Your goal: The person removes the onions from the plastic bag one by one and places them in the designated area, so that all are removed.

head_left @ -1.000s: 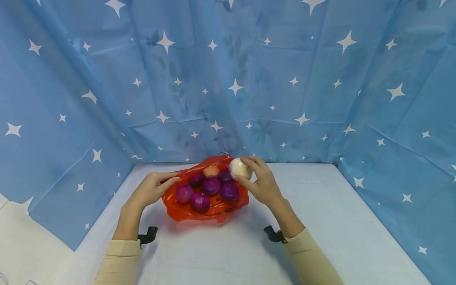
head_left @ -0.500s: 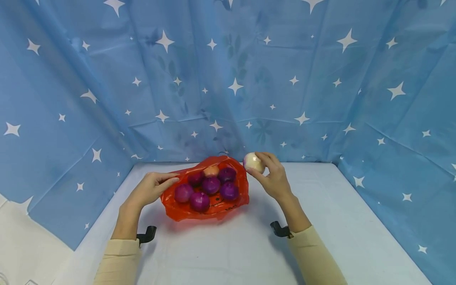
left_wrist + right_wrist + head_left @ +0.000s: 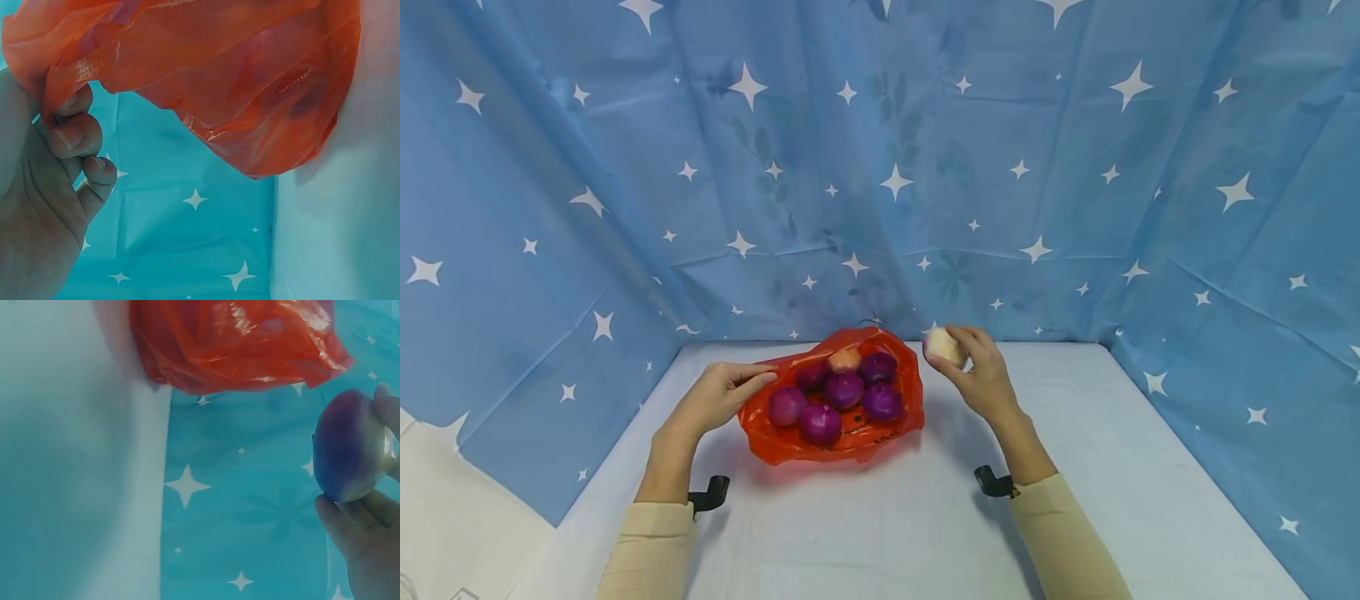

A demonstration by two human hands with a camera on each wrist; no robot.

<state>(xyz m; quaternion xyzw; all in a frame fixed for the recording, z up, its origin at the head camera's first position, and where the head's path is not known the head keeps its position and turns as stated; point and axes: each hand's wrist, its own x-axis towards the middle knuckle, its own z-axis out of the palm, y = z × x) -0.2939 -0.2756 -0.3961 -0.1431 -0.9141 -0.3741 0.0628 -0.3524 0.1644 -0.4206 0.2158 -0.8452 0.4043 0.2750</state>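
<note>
My left hand (image 3: 718,398) pinches the left rim of a red plastic bag (image 3: 775,446), its fingers curled on the film in the left wrist view. The bag lies open on the table, and several round purple onion-like vegetables (image 3: 844,390) and an orange round one (image 3: 845,360) sit inside. To the right of the bag, my right hand (image 3: 988,379) holds a round purple-and-white onion-like vegetable (image 3: 945,347) between thumb and fingers, off the table. In the right wrist view, the purple side of this vegetable (image 3: 344,447) faces the bag (image 3: 231,350), with a gap between them.
A white-covered table (image 3: 850,533) lies under both hands. Blue curtains with white stars (image 3: 895,217) hang behind it and along both sides. A black wrist mount (image 3: 711,494) shows at the left wrist and another black mount (image 3: 992,482) at the right.
My right hand has carried the purple-and-white onion-like vegetable from over the bag's right part to the right, clear of the rim. A purple one behind it is uncovered. My left hand has barely moved.
</note>
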